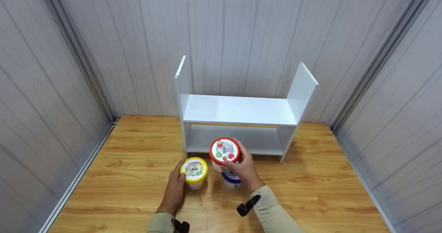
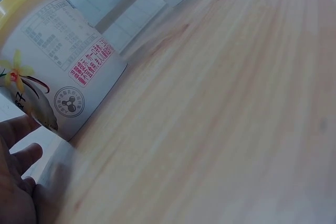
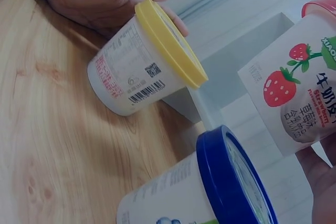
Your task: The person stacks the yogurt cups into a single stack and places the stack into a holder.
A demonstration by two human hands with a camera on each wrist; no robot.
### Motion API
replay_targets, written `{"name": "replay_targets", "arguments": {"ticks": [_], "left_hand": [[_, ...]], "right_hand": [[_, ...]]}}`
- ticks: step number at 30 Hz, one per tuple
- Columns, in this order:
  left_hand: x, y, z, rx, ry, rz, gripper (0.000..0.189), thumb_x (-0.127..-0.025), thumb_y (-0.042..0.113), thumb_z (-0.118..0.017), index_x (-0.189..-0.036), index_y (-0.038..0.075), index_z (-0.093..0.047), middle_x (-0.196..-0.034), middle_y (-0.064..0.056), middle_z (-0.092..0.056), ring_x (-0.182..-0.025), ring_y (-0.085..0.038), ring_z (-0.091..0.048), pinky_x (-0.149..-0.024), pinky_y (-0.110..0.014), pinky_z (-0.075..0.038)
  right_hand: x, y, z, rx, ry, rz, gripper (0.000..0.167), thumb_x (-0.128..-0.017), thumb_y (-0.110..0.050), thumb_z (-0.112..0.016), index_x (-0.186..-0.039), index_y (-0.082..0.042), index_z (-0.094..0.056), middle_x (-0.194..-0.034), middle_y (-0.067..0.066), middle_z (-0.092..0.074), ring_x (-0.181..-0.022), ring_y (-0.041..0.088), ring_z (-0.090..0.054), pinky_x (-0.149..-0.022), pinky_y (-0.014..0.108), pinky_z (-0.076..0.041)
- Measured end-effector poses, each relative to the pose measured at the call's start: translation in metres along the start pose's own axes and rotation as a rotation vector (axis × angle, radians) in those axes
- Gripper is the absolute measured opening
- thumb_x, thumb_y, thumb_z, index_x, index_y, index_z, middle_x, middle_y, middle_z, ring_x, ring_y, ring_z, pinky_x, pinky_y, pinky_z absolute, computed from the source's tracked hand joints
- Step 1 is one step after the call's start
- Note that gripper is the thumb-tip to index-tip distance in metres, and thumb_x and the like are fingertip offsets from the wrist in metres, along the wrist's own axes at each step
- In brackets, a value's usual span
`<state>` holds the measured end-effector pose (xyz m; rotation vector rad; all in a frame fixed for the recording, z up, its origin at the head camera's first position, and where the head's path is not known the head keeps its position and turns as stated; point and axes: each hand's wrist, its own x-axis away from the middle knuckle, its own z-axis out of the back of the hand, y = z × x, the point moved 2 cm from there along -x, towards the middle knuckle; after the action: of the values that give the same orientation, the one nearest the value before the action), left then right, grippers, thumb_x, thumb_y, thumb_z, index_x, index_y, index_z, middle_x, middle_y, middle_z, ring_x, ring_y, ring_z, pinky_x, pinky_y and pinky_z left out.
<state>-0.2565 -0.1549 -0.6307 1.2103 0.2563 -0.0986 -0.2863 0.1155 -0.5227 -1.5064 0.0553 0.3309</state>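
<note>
Three white paper tubs with coloured lids are in the head view. My right hand grips the red-lidded strawberry tub, lifted off the table and tilted; in the right wrist view, fingers lie under its printed side. Below it, partly hidden by the raised tub and hand, is the blue-lidded tub. My left hand holds the yellow-lidded tub from its left side, thumb in front and fingers behind. In the left wrist view, that tub's base rests on the wood.
A white two-tier shelf unit with tall side panels stands behind the tubs. It sits on the wooden table. Pale panel walls enclose the table at the back and both sides.
</note>
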Motion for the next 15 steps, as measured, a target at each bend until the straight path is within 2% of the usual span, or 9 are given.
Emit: {"name": "replay_targets", "arguments": {"ticks": [9, 15], "left_hand": [[-0.0018, -0.0003, -0.0011, 0.009, -0.001, 0.028, 0.049, -0.109, 0.03, -0.043, -0.157, 0.023, -0.038, -0.156, -0.01, -0.041, -0.143, -0.036, -0.034, -0.115, -0.065, -0.024], [-0.0021, -0.0012, -0.002, -0.021, 0.009, 0.039, 0.049, -0.108, 0.03, -0.043, -0.156, 0.021, -0.039, -0.155, -0.012, -0.043, -0.14, -0.037, -0.038, -0.114, -0.066, -0.026]], "right_hand": [[-0.0016, 0.0017, -0.005, 0.042, -0.012, 0.012, 0.093, -0.082, -0.021, -0.085, -0.158, -0.009, -0.033, -0.142, 0.016, -0.053, -0.126, 0.028, -0.056, -0.105, 0.042, -0.048], [-0.0023, 0.0036, -0.0086, 0.039, -0.016, -0.005, 0.097, -0.081, -0.027, -0.087, -0.159, -0.011, -0.032, -0.142, 0.014, -0.053, -0.126, 0.027, -0.056, -0.103, 0.036, -0.05]]}}
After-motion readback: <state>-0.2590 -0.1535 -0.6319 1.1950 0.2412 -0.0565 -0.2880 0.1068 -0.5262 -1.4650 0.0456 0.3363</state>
